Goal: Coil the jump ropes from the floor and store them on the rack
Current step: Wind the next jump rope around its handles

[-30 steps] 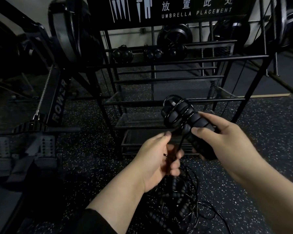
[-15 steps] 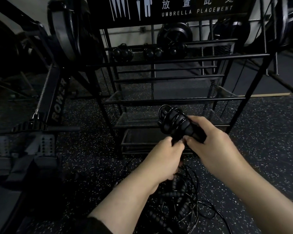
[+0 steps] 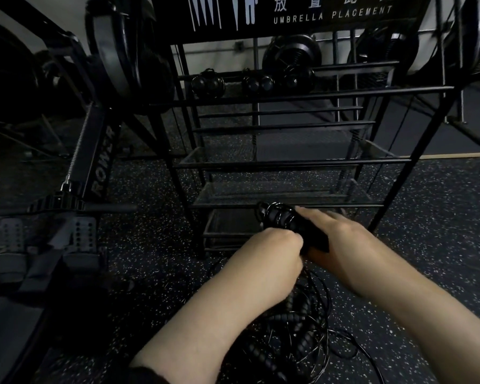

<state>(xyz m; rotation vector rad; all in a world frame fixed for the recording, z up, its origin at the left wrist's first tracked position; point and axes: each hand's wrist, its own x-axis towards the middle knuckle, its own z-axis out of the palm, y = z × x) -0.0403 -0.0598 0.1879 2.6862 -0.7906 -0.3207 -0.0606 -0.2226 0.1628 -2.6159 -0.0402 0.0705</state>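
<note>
You're in a gym: dark speckled rubber flooring (image 3: 441, 217) underfoot, a rowing machine (image 3: 94, 151) marked "ROWER" with footplates at your left, a black metal rack (image 3: 288, 164) ahead under an "UMBRELLA PLACEMENT" sign (image 3: 330, 15), and tangled jump ropes (image 3: 297, 328) on the floor

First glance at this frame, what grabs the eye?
Two bare hands meet at centre: the right hand grips a coiled jump rope, the left hand closes on it from below. Behind stands a black rack under an "UMBRELLA PLACEMENT" sign; tangled ropes lie on the floor below.
</note>
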